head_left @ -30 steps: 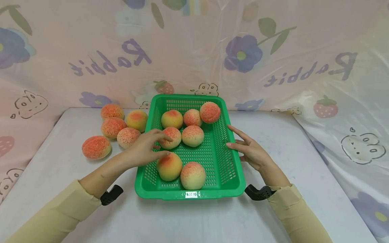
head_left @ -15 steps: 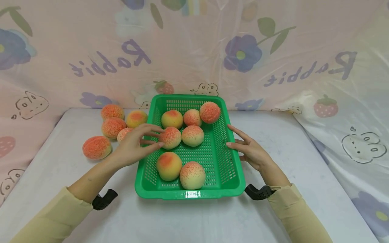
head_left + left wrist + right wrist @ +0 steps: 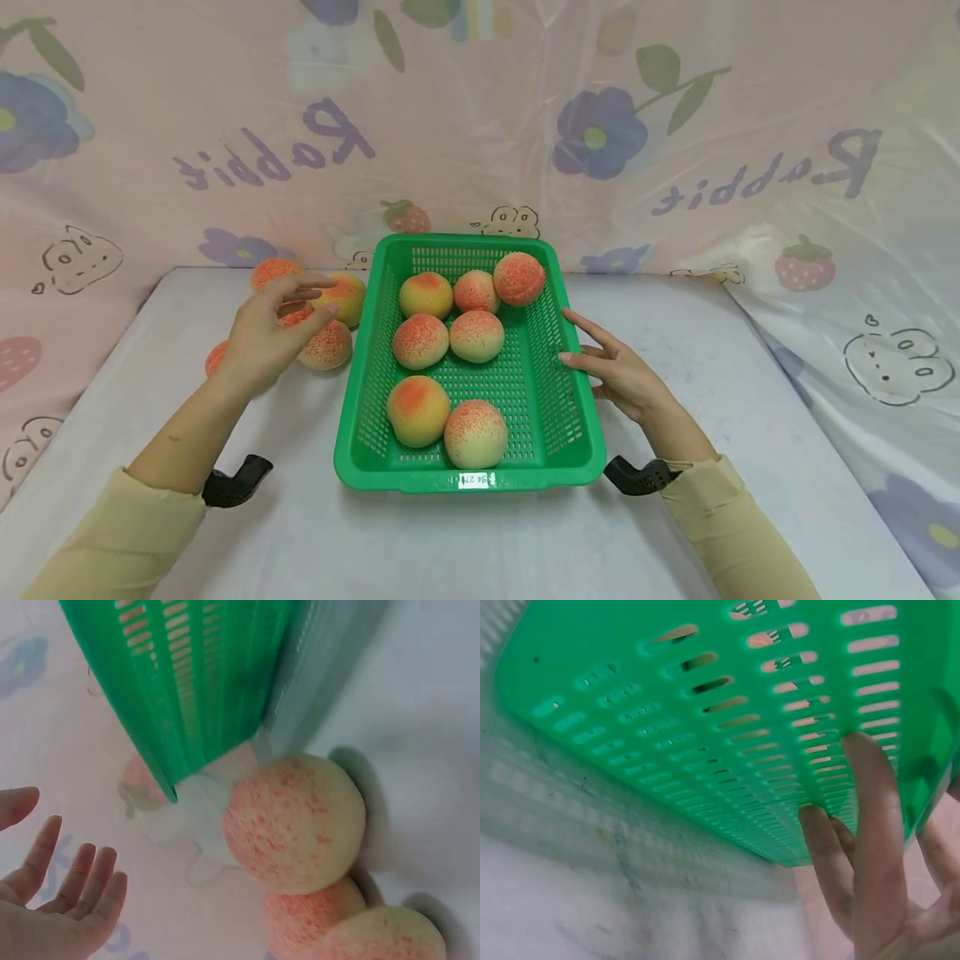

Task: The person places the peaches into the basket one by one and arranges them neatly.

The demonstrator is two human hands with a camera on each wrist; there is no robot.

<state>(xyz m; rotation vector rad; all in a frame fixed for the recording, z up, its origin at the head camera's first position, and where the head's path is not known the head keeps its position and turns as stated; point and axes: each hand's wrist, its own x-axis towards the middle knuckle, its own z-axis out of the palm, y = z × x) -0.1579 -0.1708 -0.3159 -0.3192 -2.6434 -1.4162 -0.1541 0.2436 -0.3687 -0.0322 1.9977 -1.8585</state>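
Note:
My left hand [image 3: 262,333] hovers above the peaches left of the basket, its fingers loosely bent and nothing in them. In the left wrist view a speckled peach [image 3: 296,825] lies by the basket wall, apart from the hand [image 3: 64,900]. A yellow-red peach [image 3: 345,298] is partly covered by the fingertips in the head view. My right hand [image 3: 618,367] holds the right side of the green plastic basket [image 3: 468,481]: thumb over the rim, other fingers [image 3: 877,825] against the slotted outer wall. Several peaches lie inside, among them a yellow one [image 3: 417,412] near the front.
More peaches, one of them orange [image 3: 273,271], lie on the white table [image 3: 480,550] at the left, partly behind my left hand. A patterned curtain [image 3: 465,125] hangs behind the table. A black wrist mount [image 3: 238,482] sticks out from my left sleeve.
My left hand has drawn back from the peaches in the basket and moved left over those on the table. A speckled peach there sits slightly further right. The right hand stays put.

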